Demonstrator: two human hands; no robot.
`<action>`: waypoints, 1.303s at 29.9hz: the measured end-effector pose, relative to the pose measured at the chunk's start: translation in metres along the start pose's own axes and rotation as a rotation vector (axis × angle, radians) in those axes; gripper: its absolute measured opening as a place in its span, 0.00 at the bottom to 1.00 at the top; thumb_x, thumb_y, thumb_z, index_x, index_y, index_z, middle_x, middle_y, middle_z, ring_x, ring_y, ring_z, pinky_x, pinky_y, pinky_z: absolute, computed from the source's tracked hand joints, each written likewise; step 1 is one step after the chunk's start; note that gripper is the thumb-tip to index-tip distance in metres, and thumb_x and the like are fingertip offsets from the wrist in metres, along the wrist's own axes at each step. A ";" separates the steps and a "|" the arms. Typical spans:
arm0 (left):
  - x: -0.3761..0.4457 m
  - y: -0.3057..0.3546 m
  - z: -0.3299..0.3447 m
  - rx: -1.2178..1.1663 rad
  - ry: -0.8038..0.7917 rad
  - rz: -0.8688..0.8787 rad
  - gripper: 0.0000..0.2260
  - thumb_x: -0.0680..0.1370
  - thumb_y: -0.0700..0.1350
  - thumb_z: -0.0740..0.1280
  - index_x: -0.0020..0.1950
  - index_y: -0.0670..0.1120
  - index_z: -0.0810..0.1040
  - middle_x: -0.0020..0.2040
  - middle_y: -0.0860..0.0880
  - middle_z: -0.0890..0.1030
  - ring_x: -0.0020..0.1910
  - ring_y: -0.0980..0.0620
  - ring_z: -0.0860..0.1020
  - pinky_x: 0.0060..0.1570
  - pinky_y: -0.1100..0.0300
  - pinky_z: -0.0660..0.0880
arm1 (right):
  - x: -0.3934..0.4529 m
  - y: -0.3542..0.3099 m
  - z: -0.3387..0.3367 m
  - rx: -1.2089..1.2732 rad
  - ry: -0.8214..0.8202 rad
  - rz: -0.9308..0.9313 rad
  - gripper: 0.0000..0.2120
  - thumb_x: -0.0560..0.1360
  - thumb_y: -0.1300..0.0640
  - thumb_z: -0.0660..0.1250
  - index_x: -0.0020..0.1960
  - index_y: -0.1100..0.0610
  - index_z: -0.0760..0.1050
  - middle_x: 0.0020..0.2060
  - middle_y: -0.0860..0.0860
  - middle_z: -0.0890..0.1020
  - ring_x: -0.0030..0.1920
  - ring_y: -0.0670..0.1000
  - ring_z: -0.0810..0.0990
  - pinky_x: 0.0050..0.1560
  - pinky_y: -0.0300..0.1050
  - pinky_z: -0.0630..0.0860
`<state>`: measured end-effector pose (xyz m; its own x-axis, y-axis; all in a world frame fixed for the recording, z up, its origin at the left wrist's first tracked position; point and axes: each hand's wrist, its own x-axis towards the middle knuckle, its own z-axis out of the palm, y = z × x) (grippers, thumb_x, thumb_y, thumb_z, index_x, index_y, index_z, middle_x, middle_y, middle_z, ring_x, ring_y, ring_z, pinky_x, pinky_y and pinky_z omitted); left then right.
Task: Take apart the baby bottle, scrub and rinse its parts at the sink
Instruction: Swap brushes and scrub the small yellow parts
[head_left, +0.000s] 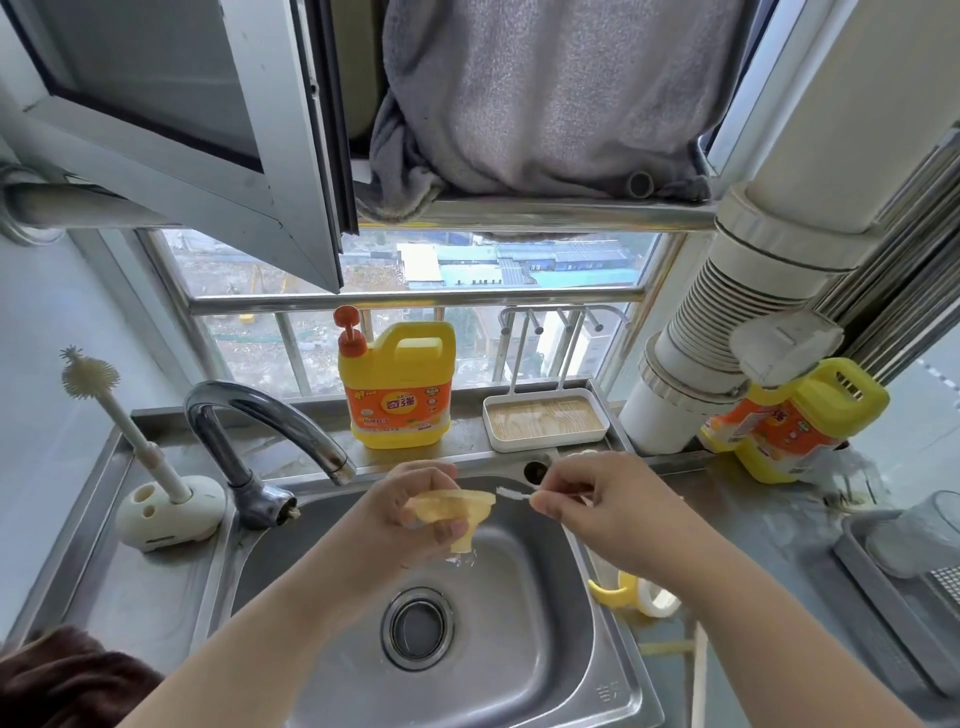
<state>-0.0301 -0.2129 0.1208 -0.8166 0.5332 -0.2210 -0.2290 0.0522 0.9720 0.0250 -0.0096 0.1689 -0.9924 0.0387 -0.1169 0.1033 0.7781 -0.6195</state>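
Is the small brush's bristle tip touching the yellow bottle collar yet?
Touching, as far as the head view shows: the small brush, pinched in the right hand, has its bristle tip meeting the rim of the yellow bottle collar held by the left hand.

You stand in a home kitchen: a stainless steel sink (545, 613), curved chrome tap (270, 415), yellow dish-soap jug (397, 387) on the windowsill.
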 end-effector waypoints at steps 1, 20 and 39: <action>0.000 -0.002 0.001 -0.026 0.002 -0.031 0.11 0.71 0.33 0.72 0.36 0.49 0.81 0.59 0.52 0.75 0.48 0.51 0.79 0.47 0.54 0.80 | 0.000 -0.002 0.002 0.061 0.016 0.003 0.03 0.74 0.51 0.68 0.42 0.49 0.80 0.34 0.43 0.79 0.38 0.40 0.76 0.41 0.31 0.71; -0.004 -0.007 0.000 -0.269 -0.042 -0.207 0.24 0.68 0.50 0.74 0.62 0.46 0.74 0.47 0.43 0.83 0.39 0.52 0.78 0.39 0.59 0.75 | 0.000 -0.022 0.042 0.258 -0.160 0.041 0.04 0.76 0.47 0.64 0.48 0.45 0.71 0.30 0.41 0.74 0.29 0.38 0.69 0.31 0.30 0.66; -0.006 -0.013 -0.013 -0.123 -0.257 0.022 0.40 0.58 0.52 0.82 0.68 0.56 0.71 0.61 0.44 0.80 0.60 0.46 0.77 0.55 0.60 0.75 | -0.009 -0.011 0.014 -0.168 -0.140 -0.113 0.07 0.77 0.55 0.64 0.51 0.51 0.80 0.40 0.42 0.73 0.39 0.38 0.71 0.41 0.26 0.66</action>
<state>-0.0286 -0.2275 0.1083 -0.6648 0.7302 -0.1574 -0.2883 -0.0564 0.9559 0.0333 -0.0270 0.1657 -0.9768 -0.1327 -0.1683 -0.0318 0.8662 -0.4987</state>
